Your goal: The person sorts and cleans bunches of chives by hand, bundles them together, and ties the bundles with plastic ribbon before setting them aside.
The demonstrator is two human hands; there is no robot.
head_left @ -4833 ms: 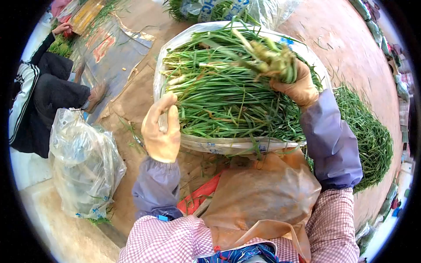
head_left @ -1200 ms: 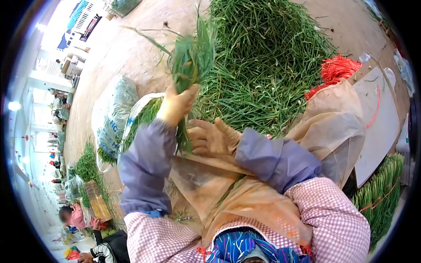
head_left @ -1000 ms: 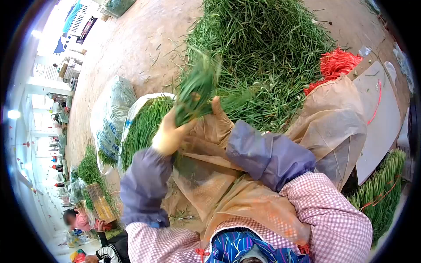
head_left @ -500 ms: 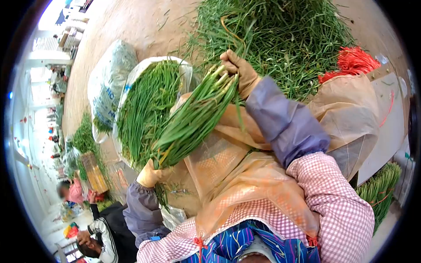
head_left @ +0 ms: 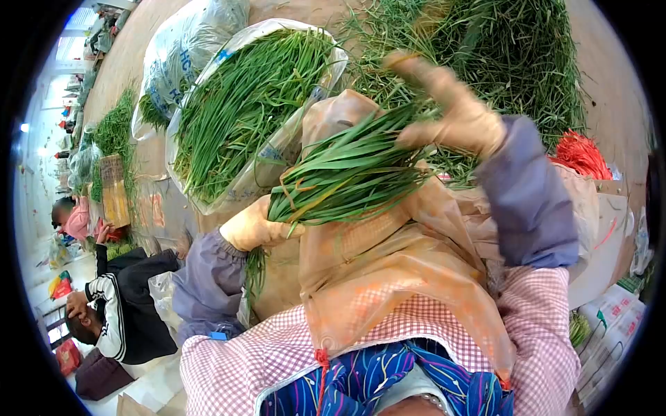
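A bunch of long green leafy stalks [head_left: 354, 170] lies across the front of my translucent orange-brown apron [head_left: 388, 270]. My left hand [head_left: 260, 225], in a pale yellow glove, is wrapped round the bunch's left end. At the right end, my gloved right hand [head_left: 454, 111] is raised with its fingers spread and slightly blurred by motion. Just beyond the bunch sits an open white plastic bag [head_left: 336, 66] filled with similar stalks laid side by side. A large loose heap of green stalks [head_left: 513, 62] covers the floor at the upper right.
Another plastic bag [head_left: 187, 52] with blue print stands at the upper left. Red ties [head_left: 581, 154] lie beside a pale board [head_left: 610, 236] on the right. At the left sit a person in black and white [head_left: 132, 305] and a person in pink [head_left: 76, 218].
The view has turned leftward. My right hand has let go of the bunch's right end and opened, while my left hand keeps its hold. The bunch now lies flatter and nearer my apron.
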